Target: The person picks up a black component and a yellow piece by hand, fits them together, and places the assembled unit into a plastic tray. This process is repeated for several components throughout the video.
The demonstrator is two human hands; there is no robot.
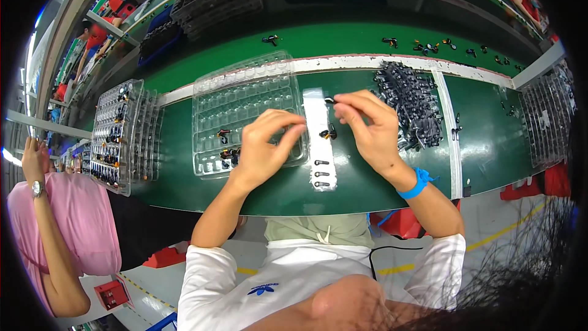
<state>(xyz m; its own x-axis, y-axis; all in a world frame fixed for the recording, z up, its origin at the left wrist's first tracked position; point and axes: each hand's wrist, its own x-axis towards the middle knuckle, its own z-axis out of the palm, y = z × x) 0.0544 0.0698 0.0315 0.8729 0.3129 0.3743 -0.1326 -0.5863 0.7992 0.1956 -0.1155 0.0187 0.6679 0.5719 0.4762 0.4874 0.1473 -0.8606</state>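
Note:
Both hands are over a white strip (313,147) on the green table. My left hand (263,144) is at the strip's left edge, thumb and forefinger pinched; whatever they hold is too small to make out. At the right, my right hand (373,125) has its fingertips closed at a small black plastic part (329,100). A black-and-orange piece (331,132) lies on the strip between the hands. Nearer me, several small black parts (321,173) lie in a row on it. Beneath my left hand, a clear compartment tray (205,116) holds a few black-and-orange pieces (224,135).
A heap of black parts (410,107) lies to the right, beside a white divider (452,141). Stacked clear trays stand at the left (125,135) and far right (545,122). Beyond the white ledge (343,63), loose pieces lie on a green belt (343,43). A person in pink (67,227) is at left.

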